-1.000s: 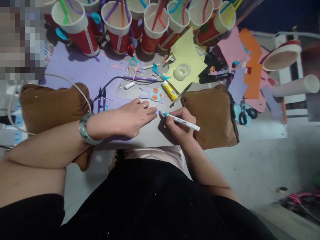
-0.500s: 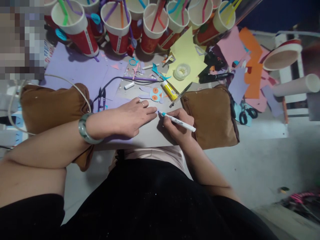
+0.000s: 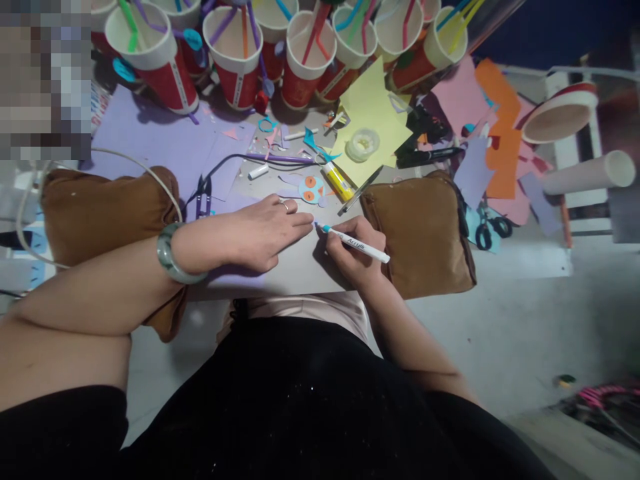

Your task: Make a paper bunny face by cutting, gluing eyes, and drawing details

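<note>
My right hand [image 3: 357, 253] grips a white acrylic marker [image 3: 364, 249], its blue tip pointing left and down at the grey tabletop [image 3: 300, 277]. Just left of that tip, my left hand [image 3: 260, 237] lies palm down with fingers stretched out. Its fingertips touch what may be a tiny purplish scrap, too small to make out. Beyond the fingers rests a light-blue paper cutout [image 3: 311, 191] with two orange circles, like an animal face. A yellow glue stick [image 3: 338, 182] and a thin metal tool [image 3: 360, 191] lie to its right. A white cap [image 3: 259, 171] is farther back.
Red-and-white paper cups [image 3: 173, 83] with coloured straws line the back. Brown cushions [image 3: 420, 233] flank both sides. Purple snips [image 3: 203, 200] lie by my left wrist. Yellow paper [image 3: 370, 100] bears a tape roll [image 3: 363, 145]. Scissors [image 3: 493, 230] and orange paper [image 3: 503, 160] are at right.
The whole view shifts very slightly. Both hands and the marker stay in nearly the same place, the marker tip still beside the left fingertips.
</note>
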`<state>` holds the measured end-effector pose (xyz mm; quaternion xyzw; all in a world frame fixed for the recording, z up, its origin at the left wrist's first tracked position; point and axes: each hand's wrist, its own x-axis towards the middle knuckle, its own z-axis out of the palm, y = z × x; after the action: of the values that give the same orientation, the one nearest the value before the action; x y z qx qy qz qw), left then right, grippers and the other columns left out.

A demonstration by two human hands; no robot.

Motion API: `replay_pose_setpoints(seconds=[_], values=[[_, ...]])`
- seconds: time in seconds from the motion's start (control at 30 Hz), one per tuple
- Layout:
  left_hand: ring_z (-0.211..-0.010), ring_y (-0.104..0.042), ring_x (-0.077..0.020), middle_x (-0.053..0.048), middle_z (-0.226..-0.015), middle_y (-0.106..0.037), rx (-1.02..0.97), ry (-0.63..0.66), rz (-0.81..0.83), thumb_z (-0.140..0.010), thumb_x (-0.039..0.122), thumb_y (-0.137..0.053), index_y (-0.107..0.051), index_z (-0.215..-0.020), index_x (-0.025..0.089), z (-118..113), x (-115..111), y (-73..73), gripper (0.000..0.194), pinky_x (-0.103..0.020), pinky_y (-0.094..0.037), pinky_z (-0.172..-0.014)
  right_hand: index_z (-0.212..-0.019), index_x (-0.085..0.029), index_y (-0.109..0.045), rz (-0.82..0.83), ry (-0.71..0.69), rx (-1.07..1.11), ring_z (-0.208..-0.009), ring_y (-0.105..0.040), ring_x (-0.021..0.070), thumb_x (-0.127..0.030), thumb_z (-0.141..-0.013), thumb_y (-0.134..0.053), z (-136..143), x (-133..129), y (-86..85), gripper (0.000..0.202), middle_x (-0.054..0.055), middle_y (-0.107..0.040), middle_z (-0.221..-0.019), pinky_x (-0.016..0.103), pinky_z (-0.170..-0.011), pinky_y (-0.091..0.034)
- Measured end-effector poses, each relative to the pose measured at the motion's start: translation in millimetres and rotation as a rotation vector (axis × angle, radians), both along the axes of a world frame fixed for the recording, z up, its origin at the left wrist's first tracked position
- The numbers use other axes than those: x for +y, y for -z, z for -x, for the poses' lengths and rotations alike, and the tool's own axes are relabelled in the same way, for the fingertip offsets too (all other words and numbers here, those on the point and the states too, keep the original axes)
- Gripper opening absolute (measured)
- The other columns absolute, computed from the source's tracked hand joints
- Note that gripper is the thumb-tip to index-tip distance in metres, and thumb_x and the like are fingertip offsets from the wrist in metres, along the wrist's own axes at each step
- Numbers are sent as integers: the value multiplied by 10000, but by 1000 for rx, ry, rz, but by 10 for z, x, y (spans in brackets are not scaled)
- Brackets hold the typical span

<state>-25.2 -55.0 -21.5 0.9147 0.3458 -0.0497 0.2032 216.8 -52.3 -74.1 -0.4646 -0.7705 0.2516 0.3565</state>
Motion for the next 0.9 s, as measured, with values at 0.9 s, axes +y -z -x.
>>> replay_pose_setpoints(seconds=[0.9], values=[[-1237,-592,-342,-143,-1486,-643,40,-3,-62,-794,153,-604,-612,-1420,193,-26,-27,-1,628,-474,-432,-1004,-788,-256,-605,-12,0,-29,-537,-608,139,-325,-881,-666,13,15,15,132,-27,-704,-652,277,-558,-503]])
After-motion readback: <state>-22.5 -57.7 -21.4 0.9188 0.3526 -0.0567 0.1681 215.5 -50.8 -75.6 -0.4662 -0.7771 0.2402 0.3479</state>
